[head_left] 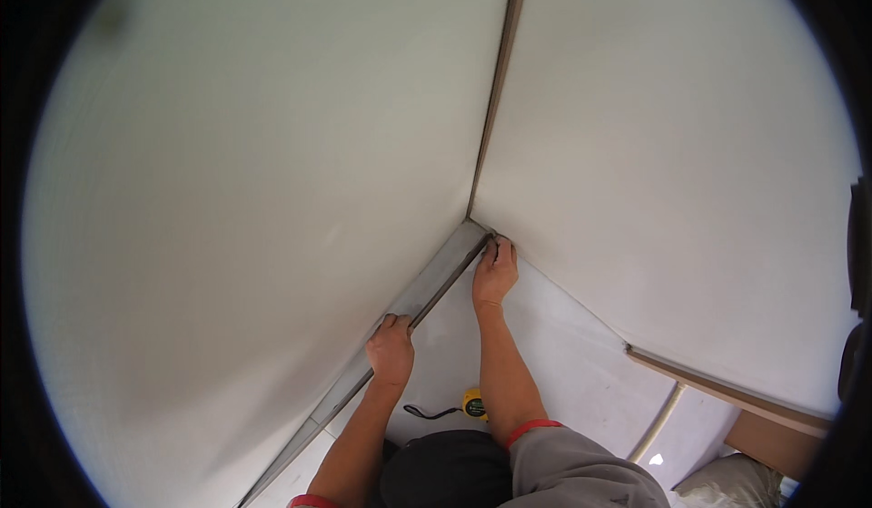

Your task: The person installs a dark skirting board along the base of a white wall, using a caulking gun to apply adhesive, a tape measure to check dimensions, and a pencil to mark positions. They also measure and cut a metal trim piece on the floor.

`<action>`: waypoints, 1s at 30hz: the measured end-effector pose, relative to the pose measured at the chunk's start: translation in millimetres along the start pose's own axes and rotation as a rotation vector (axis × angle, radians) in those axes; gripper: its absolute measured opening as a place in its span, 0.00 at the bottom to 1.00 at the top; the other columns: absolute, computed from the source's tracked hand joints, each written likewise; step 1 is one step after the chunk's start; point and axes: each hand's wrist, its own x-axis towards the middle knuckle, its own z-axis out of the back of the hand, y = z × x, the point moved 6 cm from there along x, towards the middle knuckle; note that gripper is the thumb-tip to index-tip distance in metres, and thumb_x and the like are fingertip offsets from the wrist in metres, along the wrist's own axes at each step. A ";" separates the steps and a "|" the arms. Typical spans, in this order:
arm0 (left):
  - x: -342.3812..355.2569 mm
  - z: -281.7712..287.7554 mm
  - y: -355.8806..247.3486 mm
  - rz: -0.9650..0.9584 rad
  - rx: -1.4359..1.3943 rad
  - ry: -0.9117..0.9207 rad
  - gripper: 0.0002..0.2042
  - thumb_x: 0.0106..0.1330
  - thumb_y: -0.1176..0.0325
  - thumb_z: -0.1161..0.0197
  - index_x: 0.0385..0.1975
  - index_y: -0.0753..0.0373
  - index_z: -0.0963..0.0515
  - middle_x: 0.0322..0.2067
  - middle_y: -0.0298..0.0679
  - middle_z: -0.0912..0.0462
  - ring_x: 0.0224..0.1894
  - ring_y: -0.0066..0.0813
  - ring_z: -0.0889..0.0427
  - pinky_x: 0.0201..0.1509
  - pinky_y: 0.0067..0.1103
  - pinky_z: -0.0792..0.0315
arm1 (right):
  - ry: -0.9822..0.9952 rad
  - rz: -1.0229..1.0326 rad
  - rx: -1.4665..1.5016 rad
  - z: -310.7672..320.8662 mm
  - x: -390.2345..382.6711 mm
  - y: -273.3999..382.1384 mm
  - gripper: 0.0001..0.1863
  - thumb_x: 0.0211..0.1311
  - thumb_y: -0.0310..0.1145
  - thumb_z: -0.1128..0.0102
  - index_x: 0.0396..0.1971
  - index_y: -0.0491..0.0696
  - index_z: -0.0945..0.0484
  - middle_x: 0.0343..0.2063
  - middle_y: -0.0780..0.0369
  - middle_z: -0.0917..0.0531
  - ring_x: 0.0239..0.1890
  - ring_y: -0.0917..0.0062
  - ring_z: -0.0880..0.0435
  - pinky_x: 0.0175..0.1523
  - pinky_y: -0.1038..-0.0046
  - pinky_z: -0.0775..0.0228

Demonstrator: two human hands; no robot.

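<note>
A long grey strip with a dark edge, like a skirting board (pixel 440 272), runs along the foot of the left wall into the corner. My left hand (pixel 391 349) grips its edge partway along, with the fingers bent over it. Close to the corner, my right hand (pixel 496 272) has its fingers curled round the strip's far end. The fingertips of both hands are partly hidden. On the pale floor between my forearms lies a yellow and black tape measure (pixel 474 404) with a dark wrist strap.
Two large off-white walls meet ahead at a brown corner trim (pixel 498 90). At the right, a brown board (pixel 727 388) runs along the foot of the wall. A pale rod (pixel 658 422) and a crumpled bag (pixel 731 483) lie near it.
</note>
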 end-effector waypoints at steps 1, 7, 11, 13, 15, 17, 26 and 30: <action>0.2 0.0 1.1 0.001 0.006 -0.001 0.05 0.61 0.71 0.37 0.36 0.57 0.19 0.34 0.39 0.19 0.37 0.43 0.17 0.40 0.35 0.24 | -0.002 0.009 -0.007 0.1 -0.5 1.2 0.05 0.68 0.27 0.43 0.42 0.46 0.23 0.41 0.52 0.18 0.38 0.53 0.18 0.40 0.58 0.24; 0.6 0.4 0.6 -0.008 0.026 0.000 0.04 0.61 0.71 0.37 0.35 0.57 0.19 0.34 0.38 0.19 0.37 0.43 0.17 0.39 0.35 0.24 | -0.014 -0.003 0.019 2.2 0.4 4.9 0.05 0.67 0.25 0.43 0.40 0.44 0.23 0.39 0.52 0.18 0.37 0.52 0.19 0.42 0.60 0.26; 1.6 1.7 -2.4 -0.005 0.030 0.008 0.04 0.61 0.71 0.37 0.35 0.57 0.19 0.34 0.39 0.19 0.36 0.43 0.17 0.39 0.35 0.24 | -0.009 -0.010 0.054 2.0 1.0 3.8 0.04 0.67 0.25 0.43 0.40 0.45 0.23 0.38 0.52 0.18 0.37 0.53 0.18 0.41 0.61 0.26; 0.7 1.6 -1.7 -0.025 0.024 -0.018 0.04 0.62 0.71 0.37 0.35 0.57 0.19 0.33 0.39 0.19 0.37 0.43 0.17 0.39 0.35 0.24 | 0.000 -0.012 0.075 1.5 0.8 2.7 0.04 0.67 0.25 0.43 0.40 0.45 0.23 0.38 0.52 0.18 0.36 0.54 0.18 0.41 0.61 0.26; -1.4 1.3 -1.1 -0.025 0.032 -0.019 0.04 0.62 0.71 0.37 0.35 0.57 0.19 0.34 0.39 0.19 0.37 0.43 0.17 0.39 0.35 0.24 | 0.021 -0.015 0.081 0.1 0.2 0.6 0.04 0.67 0.25 0.43 0.40 0.45 0.23 0.37 0.52 0.18 0.36 0.55 0.18 0.41 0.62 0.26; -0.5 2.0 -4.3 -0.010 0.050 0.003 0.05 0.62 0.71 0.37 0.36 0.57 0.19 0.35 0.39 0.19 0.38 0.43 0.17 0.40 0.36 0.23 | -0.003 0.021 0.041 -0.1 0.9 -1.4 0.04 0.67 0.25 0.44 0.40 0.46 0.23 0.39 0.52 0.17 0.35 0.54 0.18 0.39 0.59 0.25; 80.6 -13.0 -93.6 -0.291 -0.035 0.053 0.15 0.64 0.72 0.41 0.50 0.57 0.22 0.40 0.40 0.20 0.40 0.43 0.16 0.43 0.35 0.22 | 0.035 0.003 0.032 -2.6 2.7 -10.0 0.06 0.66 0.26 0.43 0.41 0.48 0.23 0.40 0.52 0.17 0.36 0.52 0.17 0.38 0.56 0.24; 125.0 -27.9 -132.4 -0.311 -0.225 0.027 0.15 0.64 0.73 0.39 0.50 0.56 0.19 0.43 0.42 0.18 0.41 0.45 0.18 0.43 0.35 0.23 | 0.063 0.007 0.072 -1.7 2.9 -8.5 0.06 0.67 0.26 0.44 0.41 0.47 0.21 0.38 0.54 0.17 0.36 0.57 0.17 0.41 0.61 0.25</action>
